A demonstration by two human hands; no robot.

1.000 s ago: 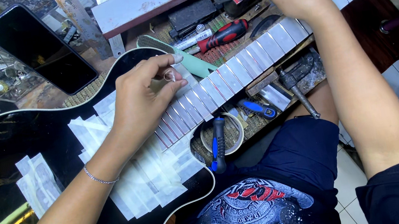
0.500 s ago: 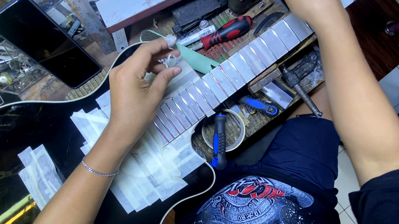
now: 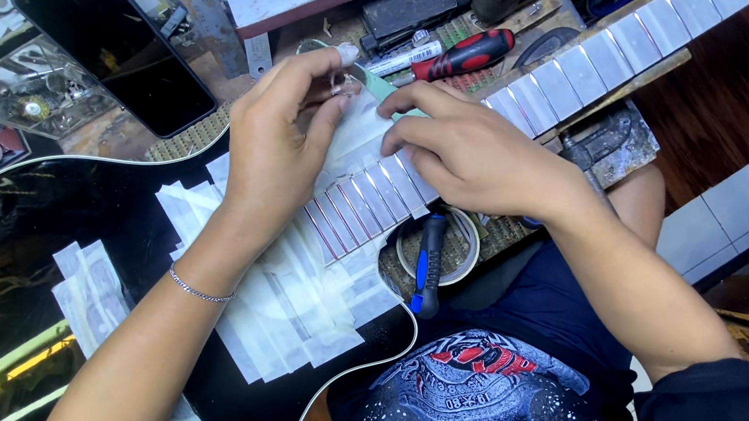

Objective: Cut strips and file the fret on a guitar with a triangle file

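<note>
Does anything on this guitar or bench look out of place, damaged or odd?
Nothing looks damaged. The black guitar body carries loose, overlapping strips of white tape, and the neck is taped between frets. Both hands rest there.

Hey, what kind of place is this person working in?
Most likely a guitar repair workbench: a black guitar body with its neck masked in tape lies under both hands, and a red-handled screwdriver and a tape roll lie nearby.

The guitar body [image 3: 15,301] is glossy black, its neck [image 3: 594,67] covered in matt pale paper tape strips [image 3: 278,298].
</note>
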